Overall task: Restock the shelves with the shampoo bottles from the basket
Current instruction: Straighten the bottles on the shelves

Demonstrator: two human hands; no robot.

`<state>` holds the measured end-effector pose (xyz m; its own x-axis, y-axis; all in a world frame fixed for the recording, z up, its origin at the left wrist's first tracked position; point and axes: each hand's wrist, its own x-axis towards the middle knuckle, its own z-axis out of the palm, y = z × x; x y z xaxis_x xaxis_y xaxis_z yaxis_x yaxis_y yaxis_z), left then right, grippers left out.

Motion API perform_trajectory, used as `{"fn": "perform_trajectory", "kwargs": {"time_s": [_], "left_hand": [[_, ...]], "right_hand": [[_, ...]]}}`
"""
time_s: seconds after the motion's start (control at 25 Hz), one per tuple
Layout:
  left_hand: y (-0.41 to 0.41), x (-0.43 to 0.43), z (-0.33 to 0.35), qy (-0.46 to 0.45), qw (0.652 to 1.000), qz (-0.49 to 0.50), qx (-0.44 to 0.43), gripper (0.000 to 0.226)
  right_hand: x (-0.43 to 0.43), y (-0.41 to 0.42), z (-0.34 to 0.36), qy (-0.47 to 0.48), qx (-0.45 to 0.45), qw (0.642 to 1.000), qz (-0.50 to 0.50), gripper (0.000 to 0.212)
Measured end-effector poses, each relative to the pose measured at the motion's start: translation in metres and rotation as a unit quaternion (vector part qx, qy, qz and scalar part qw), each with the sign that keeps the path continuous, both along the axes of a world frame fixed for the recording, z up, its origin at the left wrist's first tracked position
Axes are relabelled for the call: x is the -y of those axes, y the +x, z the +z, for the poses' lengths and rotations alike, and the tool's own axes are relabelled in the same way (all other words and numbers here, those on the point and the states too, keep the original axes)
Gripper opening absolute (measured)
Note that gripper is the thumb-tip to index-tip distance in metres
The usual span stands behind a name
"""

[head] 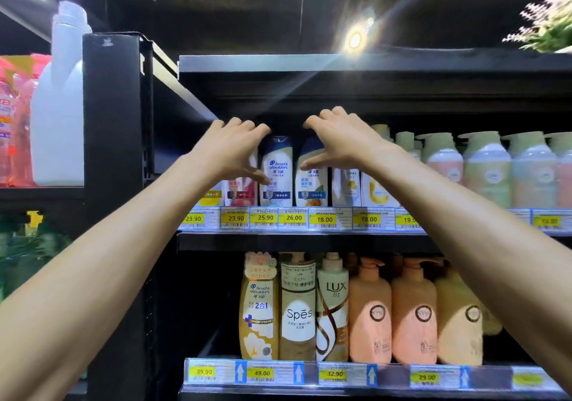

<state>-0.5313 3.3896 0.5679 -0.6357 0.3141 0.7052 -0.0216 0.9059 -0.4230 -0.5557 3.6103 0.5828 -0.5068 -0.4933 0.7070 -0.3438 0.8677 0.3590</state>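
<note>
Both my arms reach up to the upper shelf (309, 239), where small white Head & Shoulders shampoo bottles stand in a row. My left hand (235, 150) is spread in front of a red-labelled bottle (240, 188), with its fingers arched over the bottle tops and its thumb by the blue-capped bottle (276, 171). My right hand (337, 143) is spread in front of the neighbouring blue-capped bottle (312, 184), thumb across its front. Neither hand plainly grips a bottle. No basket is in view.
Pump bottles in green and pink (486, 171) fill the right of the upper shelf. The lower shelf (340, 376) holds tall bottles: Head & Shoulders (258, 307), Spes (298, 311), Lux (332, 307) and peach ones (370, 314). A black upright (114, 153) and a white jug (58, 106) stand at left.
</note>
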Motion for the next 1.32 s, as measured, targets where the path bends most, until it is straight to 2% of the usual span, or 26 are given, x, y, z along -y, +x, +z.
{"fn": "perform_trajectory", "kwargs": {"time_s": [0.12,0.28,0.44,0.64,1.32], "left_hand": [[-0.004,0.011,-0.001,-0.003,1.0,0.028,-0.002,0.114],[-0.008,0.019,-0.004,-0.01,0.999,0.046,-0.004,0.112],[-0.012,0.022,-0.004,0.0,0.999,0.047,-0.01,0.111],[-0.014,0.032,-0.004,-0.002,0.999,0.039,-0.001,0.119],[-0.019,0.032,-0.005,0.013,1.0,0.024,-0.002,0.12]], "right_hand": [[0.014,-0.002,-0.003,-0.013,0.01,0.999,0.03,0.086],[0.037,-0.009,-0.008,0.003,0.024,0.999,0.032,0.09],[0.043,-0.013,-0.012,0.008,0.001,1.0,0.016,0.096],[0.044,-0.018,-0.014,-0.01,0.009,0.999,0.032,0.097],[0.045,-0.025,-0.019,-0.038,0.02,0.998,0.041,0.101]]}}
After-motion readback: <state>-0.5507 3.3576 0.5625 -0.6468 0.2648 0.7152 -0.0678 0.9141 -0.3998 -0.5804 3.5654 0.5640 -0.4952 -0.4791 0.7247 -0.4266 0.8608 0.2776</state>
